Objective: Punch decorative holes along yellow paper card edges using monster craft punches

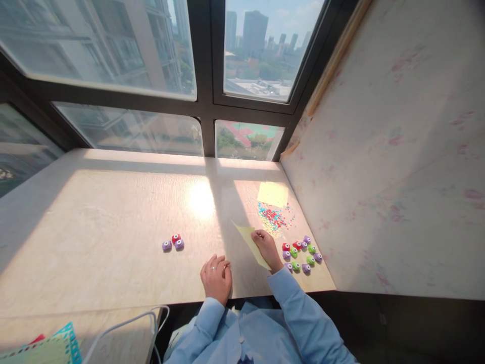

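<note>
My right hand (266,248) is closed on a thin yellow sheet of paper (246,235), pinched near its edge and tilted above the table. My left hand (216,277) rests on the table near the front edge, fingers loosely bent and slightly apart, holding nothing. Beyond the right hand lies a scatter of tiny red, blue and yellow bits (273,216). A second yellow sheet (273,194) lies flat just behind them. To the right stands a group of several small purple, green and red pieces with eye-like white spots (296,267).
Three similar eye-spotted pieces (178,244) sit left of my left hand. At the lower left, coloured perforated sheets (45,349) and a white cable (125,319) lie on a lower surface. A patterned wall (379,202) bounds the right side; windows stand behind the table.
</note>
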Available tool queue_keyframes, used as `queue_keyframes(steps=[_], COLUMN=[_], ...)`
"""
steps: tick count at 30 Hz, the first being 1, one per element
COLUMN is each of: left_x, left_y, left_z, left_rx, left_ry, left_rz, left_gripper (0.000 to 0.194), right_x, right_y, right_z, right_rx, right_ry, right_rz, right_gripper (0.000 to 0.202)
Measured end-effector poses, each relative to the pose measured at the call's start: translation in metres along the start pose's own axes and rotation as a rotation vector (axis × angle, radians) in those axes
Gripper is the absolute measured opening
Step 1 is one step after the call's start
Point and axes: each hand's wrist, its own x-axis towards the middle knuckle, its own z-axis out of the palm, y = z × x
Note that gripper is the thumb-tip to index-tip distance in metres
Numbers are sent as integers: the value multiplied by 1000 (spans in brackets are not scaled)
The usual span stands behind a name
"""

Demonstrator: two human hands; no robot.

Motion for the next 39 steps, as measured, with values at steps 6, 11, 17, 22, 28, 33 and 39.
queue_keyframes(steps=[6, 11, 17, 22, 28, 33, 39], left_x=[12, 25, 28, 25, 15, 3, 5], left_y=[9, 29, 20, 6, 9, 12, -7], left_z=[-18, -43, -53, -52, -49, -51, -69], left_rx=[-611, -952, -1004, -859, -850, -879, -722], left_ry=[28, -249, -276, -203, -190, -203, -46], left_rz=[-492, -653, -796, -868, -875, -867, -708], left_gripper=[36, 63, 59, 54, 51, 49, 47], right_x=[0, -9, -17, -21, -35, -46, -57], right_y=[12, 14, 12, 16, 26, 43, 66], right_z=[-8, -11, -8, -8, -13, -21, -38], right_rx=[-26, -11, 2, 34, 72, 70, -37], right_ry=[121, 82, 14, -142, -288, -80, 66], right_rz=[-34, -1, 37, 114, 244, 159, 109], right_gripper=[50, 51, 54, 60, 58, 53, 56])
